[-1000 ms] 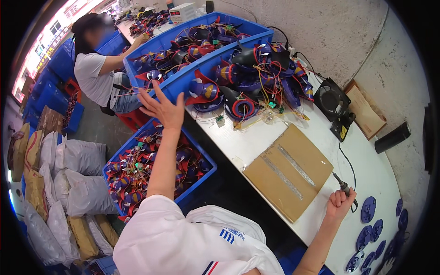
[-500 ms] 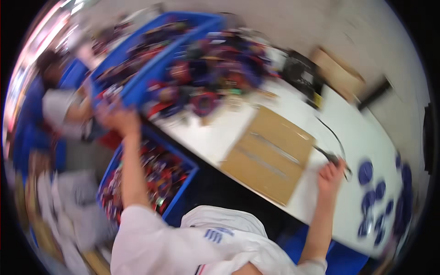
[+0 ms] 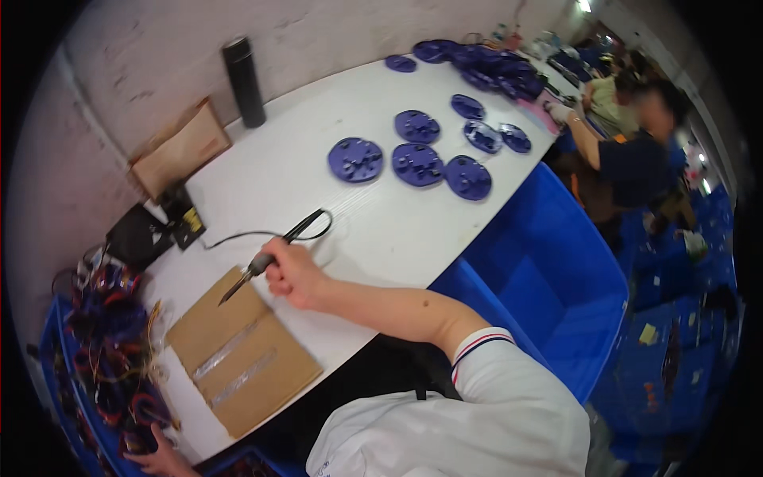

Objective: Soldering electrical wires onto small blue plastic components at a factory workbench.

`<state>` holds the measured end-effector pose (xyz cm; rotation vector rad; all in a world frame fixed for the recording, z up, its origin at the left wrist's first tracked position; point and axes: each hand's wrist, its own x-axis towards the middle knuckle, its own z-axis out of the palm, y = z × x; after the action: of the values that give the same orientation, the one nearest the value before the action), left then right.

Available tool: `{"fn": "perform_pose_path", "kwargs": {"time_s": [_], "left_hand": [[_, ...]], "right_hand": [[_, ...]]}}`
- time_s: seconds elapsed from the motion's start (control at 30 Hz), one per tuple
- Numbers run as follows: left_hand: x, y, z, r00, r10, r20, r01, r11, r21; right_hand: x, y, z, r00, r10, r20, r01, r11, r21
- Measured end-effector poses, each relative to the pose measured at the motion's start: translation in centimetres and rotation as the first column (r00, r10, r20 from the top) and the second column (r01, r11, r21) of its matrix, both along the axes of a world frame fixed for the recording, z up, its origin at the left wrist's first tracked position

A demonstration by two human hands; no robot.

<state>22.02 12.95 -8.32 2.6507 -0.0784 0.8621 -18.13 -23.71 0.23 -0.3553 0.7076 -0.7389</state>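
My right hand (image 3: 294, 274) is closed round the handle of a soldering iron (image 3: 258, 264). Its metal tip points down and left over a flat brown cardboard piece (image 3: 254, 354) on the white table (image 3: 350, 230). A black cable loops from the iron to a dark station with a yellow mark (image 3: 189, 226). Low at the left edge, my left hand (image 3: 163, 457) has thumb and fingers spread beside a dark purple and red part (image 3: 139, 440). That part lies at the near end of a heap of wired purple parts (image 3: 107, 342); whether my fingertips touch it is hard to see.
Several round purple pieces (image 3: 355, 160) lie on the table's far right half, with a purple pile (image 3: 497, 70) behind. A black bottle (image 3: 243, 83) and a cardboard box (image 3: 181, 147) stand along the wall. Blue bins (image 3: 548, 286) sit right; a co-worker (image 3: 644, 151) is beyond.
The view has swung right. My left hand has gone from the blue bin to the near end of the heap. The soldering iron, in my right hand, now reaches over the cardboard.
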Motion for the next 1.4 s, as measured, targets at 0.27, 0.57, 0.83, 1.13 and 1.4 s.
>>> {"fn": "perform_pose_path", "kwargs": {"time_s": [0.27,0.57,0.83,1.13,1.4], "left_hand": [[-4.0,-1.9,3.8,0.989,0.140,-0.056,-0.133,0.985,0.112],[-9.6,-2.6,4.0,0.983,-0.174,-0.062,0.158,0.966,-0.202],[-10.3,-3.5,4.5,0.985,-0.096,-0.145,0.078,0.989,-0.126],[-10.0,-2.6,3.7,0.983,-0.131,-0.128,0.110,0.981,-0.161],[-10.2,-3.1,4.1,0.984,-0.153,-0.094,0.129,0.965,-0.228]], "right_hand": [[0.0,-0.2,-0.5,0.995,0.037,0.090,-0.033,0.998,-0.049],[-1.4,-1.9,-1.9,0.989,0.065,0.136,-0.057,0.997,-0.060],[-0.8,-1.3,-0.7,0.999,0.030,0.041,-0.027,0.997,-0.069],[-0.9,-1.3,-1.3,1.000,0.022,0.016,-0.021,0.998,-0.051],[-1.0,-1.5,-1.2,1.000,0.011,0.027,-0.010,0.999,-0.048]]}}
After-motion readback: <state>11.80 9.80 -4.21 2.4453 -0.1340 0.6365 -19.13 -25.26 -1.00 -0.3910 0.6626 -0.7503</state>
